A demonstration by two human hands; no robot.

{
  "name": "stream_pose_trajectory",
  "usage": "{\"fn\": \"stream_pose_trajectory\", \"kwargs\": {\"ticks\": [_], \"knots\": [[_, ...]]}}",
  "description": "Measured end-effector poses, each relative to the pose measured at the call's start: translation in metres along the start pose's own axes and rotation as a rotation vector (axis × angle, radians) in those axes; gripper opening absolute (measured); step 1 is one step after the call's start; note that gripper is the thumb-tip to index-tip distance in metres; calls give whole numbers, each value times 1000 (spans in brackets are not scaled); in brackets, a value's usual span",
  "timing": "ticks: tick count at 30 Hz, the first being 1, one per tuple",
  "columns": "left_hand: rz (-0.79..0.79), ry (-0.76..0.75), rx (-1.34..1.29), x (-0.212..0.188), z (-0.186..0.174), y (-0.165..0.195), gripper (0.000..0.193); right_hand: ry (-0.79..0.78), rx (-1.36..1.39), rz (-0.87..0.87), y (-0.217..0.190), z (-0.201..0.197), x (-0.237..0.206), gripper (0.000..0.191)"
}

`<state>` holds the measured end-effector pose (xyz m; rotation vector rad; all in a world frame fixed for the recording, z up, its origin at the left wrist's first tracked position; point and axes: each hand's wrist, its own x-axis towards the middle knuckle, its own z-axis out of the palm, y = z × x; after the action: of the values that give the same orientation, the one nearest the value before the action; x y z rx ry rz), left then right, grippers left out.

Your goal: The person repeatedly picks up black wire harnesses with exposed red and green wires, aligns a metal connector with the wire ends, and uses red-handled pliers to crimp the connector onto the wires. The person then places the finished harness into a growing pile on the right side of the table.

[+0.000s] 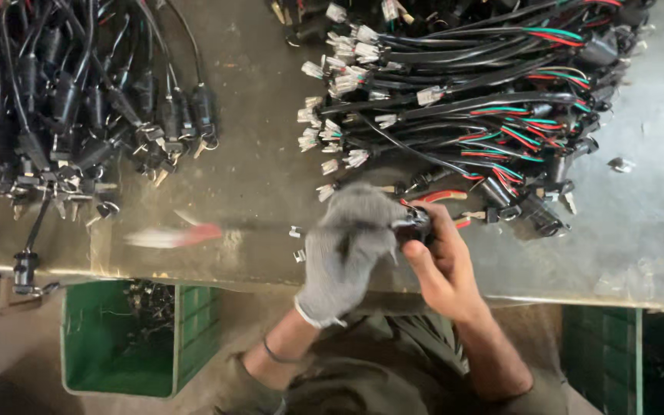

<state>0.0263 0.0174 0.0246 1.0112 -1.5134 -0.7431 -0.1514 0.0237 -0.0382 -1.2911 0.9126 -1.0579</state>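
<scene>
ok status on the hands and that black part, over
Left hand, grey glove, gripping a blurred red-handled tool. Right hand, bare, holding the black switch part at the table edge. Wire harness pile close behind.

Head cam, even diffuse light, moderately bright, no hard glare. Dull sheen on metal table (639,230), esp. right side. Dark shadow patch at right edge. Motion blur: gloved left hand (345,250) smeared; red-handled tool (174,235) streaked to a blur. Cable piles (470,92) fairly sharp. Under-table area dimmer.
</scene>
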Motion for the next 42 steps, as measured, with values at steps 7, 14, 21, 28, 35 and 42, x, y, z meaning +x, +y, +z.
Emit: {"fn": "stream_pose_trajectory", "kwargs": {"ticks": [7, 14, 21, 28, 35, 42], "knots": [[-180, 65, -267, -22, 13, 1, 24, -4, -141, -101, 10, -13, -4, 46], [-224, 18, -127, -18, 0, -1, 30, 11, -304, -297, 2, -10, -2, 46], [-320, -38, -320, -13, 3, -10, 27, -22, -532, -279, 0, -20, -4, 31], [74, -267, 179, 18, -2, 0, 27, -23, -577, -258, -9, -24, -4, 35], [-331, -316, -388, 24, -12, 9, 18, -13, -353, -199, -11, -21, -2, 43], [-420, -131, -430, 5, -13, -7, 22, -36, -374, -238, -10, -17, -1, 34]]}}
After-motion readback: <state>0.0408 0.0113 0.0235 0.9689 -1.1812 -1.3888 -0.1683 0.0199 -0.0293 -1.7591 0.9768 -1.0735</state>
